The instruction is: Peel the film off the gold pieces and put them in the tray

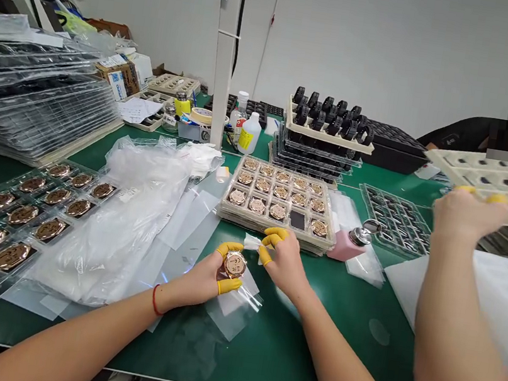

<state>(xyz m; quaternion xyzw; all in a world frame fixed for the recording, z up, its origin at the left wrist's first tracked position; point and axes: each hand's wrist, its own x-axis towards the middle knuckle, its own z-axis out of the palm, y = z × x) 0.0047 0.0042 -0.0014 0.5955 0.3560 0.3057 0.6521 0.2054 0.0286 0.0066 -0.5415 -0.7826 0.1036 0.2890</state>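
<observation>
"Where's the held watch case (236, 265)?"
"In front of the middle tray (245, 216), gripped between fingers of the left hand (204, 274)."
"And the right hand (289, 264)?"
"Nearer that tray, pinching what seems a white cloth (252, 242)."

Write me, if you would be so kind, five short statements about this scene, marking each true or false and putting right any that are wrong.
1. The left hand holds a round watch case. True.
2. The right hand is gripping the pink bottle. False: the right hand holds a white wipe.
3. One front-row compartment of the top tray has no watch case in it. True.
4. The red bracelet is on the right arm. False: it is on the left arm.
5. Both hands wear yellow finger covers. True.
</observation>
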